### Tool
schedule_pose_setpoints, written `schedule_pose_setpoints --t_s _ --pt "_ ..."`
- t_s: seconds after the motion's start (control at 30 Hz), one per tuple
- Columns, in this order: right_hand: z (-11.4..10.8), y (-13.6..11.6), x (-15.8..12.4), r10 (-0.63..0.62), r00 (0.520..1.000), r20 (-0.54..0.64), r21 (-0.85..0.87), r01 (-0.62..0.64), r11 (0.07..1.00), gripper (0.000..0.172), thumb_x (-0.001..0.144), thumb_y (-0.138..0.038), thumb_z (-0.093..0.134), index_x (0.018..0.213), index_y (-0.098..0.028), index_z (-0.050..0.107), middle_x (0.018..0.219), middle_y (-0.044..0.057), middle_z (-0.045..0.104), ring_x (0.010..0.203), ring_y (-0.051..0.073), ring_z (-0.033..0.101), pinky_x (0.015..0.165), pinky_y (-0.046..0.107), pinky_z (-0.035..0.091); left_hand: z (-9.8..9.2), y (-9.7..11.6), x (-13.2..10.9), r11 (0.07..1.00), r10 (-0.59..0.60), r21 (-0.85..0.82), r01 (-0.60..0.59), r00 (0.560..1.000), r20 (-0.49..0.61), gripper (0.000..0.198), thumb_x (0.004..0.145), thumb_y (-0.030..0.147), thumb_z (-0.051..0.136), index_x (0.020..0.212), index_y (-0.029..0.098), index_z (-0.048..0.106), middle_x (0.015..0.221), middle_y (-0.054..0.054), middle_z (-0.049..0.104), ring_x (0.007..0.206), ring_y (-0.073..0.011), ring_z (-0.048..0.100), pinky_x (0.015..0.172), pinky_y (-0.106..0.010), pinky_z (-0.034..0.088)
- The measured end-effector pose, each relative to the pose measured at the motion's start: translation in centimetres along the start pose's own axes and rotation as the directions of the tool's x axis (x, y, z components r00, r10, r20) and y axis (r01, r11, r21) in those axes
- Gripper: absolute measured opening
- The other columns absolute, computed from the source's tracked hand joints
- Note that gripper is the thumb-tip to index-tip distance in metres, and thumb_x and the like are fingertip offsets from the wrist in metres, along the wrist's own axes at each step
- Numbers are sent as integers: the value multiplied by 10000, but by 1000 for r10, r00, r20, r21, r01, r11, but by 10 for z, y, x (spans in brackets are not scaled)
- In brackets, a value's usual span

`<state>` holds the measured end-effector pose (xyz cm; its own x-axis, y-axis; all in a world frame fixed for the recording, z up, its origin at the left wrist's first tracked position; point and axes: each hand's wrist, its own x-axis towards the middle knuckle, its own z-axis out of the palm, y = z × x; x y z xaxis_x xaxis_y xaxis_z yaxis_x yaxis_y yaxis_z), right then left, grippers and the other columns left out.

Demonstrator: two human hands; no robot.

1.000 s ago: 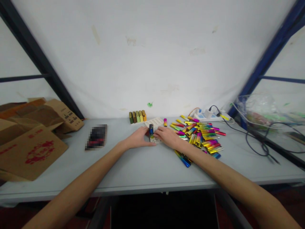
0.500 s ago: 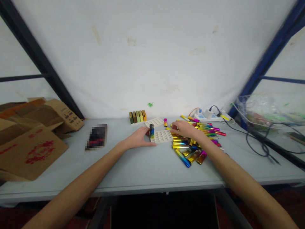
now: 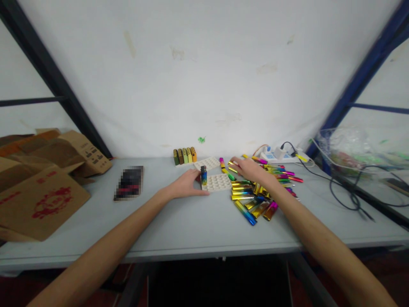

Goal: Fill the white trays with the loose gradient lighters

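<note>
My left hand [image 3: 188,185] rests at the left end of a white tray with round holes [image 3: 219,182], thumb along its front edge, fingers apart around the corner. One blue and yellow lighter [image 3: 203,176] stands upright in that tray beside my fingers. My right hand [image 3: 244,167] is over the back left of a pile of shiny coloured lighters [image 3: 252,204], fingers bent down near a gold one; whether they grip it is too small to tell. A second white tray [image 3: 207,163] lies behind the first.
Several rows of upright lighters [image 3: 185,156] stand near the wall. Opened cardboard boxes [image 3: 47,204] fill the left. A blurred dark object [image 3: 129,183] lies left of my left hand. A power strip [image 3: 271,157], cables [image 3: 348,200] and a plastic bag [image 3: 348,145] are at the right.
My right hand has shifted slightly back. A green and yellow lighter beside the tray now shows, and the pink and yellow one behind it has moved slightly. My left hand stays put.
</note>
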<state>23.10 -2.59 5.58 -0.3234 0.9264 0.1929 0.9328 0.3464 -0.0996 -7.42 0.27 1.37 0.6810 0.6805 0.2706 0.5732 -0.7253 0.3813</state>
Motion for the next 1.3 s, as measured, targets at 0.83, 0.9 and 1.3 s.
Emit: schedule_pose_setpoints --t_s 0.83,0.9,1.3 --pt "20 -42 1 -127 987 -103 824 156 544 502 997 -664 399 792 -217 502 714 -6 578 689 149 553 694 283 483 -2 5 0 1000 -14 -28 14 1000 1 791 686 685 793 1225 128 636 1106 -140 687 947 -316 650 863 -418 533" --pt "19 -48 -2 -75 995 -64 862 93 498 501 961 -706 430 784 -238 431 671 -40 498 601 129 487 604 264 457 -2 5 0 999 0 -46 0 1000 0 788 697 667 798 1253 136 624 1135 -142 686 944 -307 654 858 -406 538" --pt "23 -60 -2 186 962 -202 650 -10 759 442 891 -548 445 602 -224 367 587 -39 341 569 112 337 538 270 240 -3 7 -1 999 -23 -22 24 1000 3 754 687 681 796 1180 132 645 1107 -143 688 943 -313 652 875 -419 536"
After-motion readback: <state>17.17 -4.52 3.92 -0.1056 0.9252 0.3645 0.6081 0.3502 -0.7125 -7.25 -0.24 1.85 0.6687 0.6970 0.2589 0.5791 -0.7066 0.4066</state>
